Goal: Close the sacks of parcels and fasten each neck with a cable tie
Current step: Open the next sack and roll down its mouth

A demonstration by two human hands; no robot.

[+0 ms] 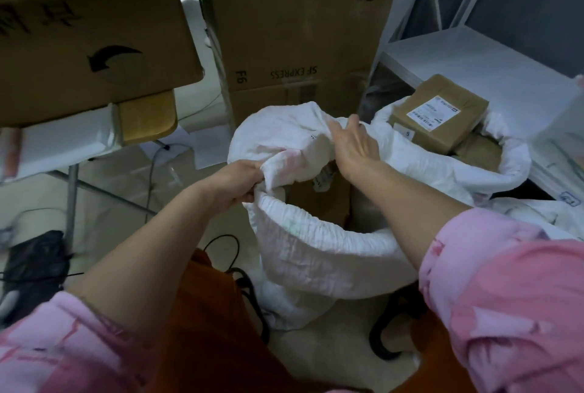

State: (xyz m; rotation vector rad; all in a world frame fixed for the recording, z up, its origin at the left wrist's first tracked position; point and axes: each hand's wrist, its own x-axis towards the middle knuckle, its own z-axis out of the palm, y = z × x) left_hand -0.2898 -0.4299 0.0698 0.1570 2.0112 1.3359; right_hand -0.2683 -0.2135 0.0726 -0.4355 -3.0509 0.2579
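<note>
- Head view: we see the near sack [316,253] standing on the floor directly in front of us, its mouth still wide and its rim rolled down; brown parcels show inside.
- Our left hand [235,182] grips the rim at the sack's left side, fingers curled round a fold of fabric.
- Our right hand [352,144] lies on the raised fabric at the far rim, fingers fairly straight; we cannot tell whether the thumb pinches it.
- The key relation: the mouth lies between the two hands, the left one nearer us, the right one farther. We judge that gathering the neck means drawing both rims toward the centre.
- A second sack [505,171] stands just right of the first, also open, with a labelled parcel [439,114] on top.
- We see no cable tie at either neck.
</note>
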